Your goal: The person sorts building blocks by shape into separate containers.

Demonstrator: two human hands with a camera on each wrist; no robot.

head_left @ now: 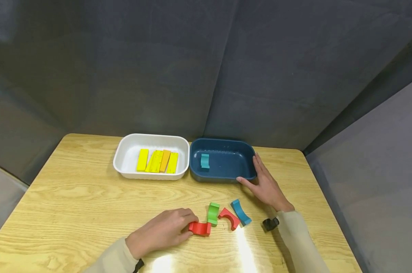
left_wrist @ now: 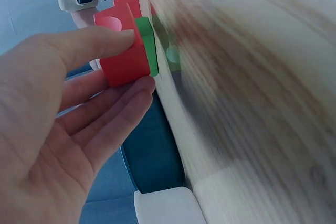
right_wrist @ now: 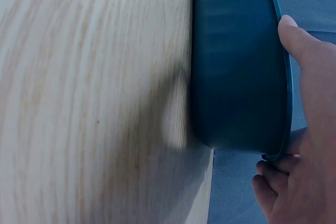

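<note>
Head: left hand (head_left: 166, 229) pinches a red block (head_left: 200, 229) beside a green block (head_left: 213, 214); right hand (head_left: 268, 187), fingers (head_left: 259, 165) spread, touches the blue tub (head_left: 219, 177), seemingly steadying it. Left wrist: thumb (left_wrist: 100, 44) opposes fingers, likely for control. Right wrist: thumb on rim (right_wrist: 289, 85)

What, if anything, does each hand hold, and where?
Left hand pinches a red arched block at its left end; right hand grips the dark blue bin by its right-end rim.

Left hand (head_left: 165, 229) pinches a red curved block (head_left: 200, 229) beside a green one (head_left: 213, 214); right hand (head_left: 267, 189) holds a navy tray (head_left: 219, 178)
</note>
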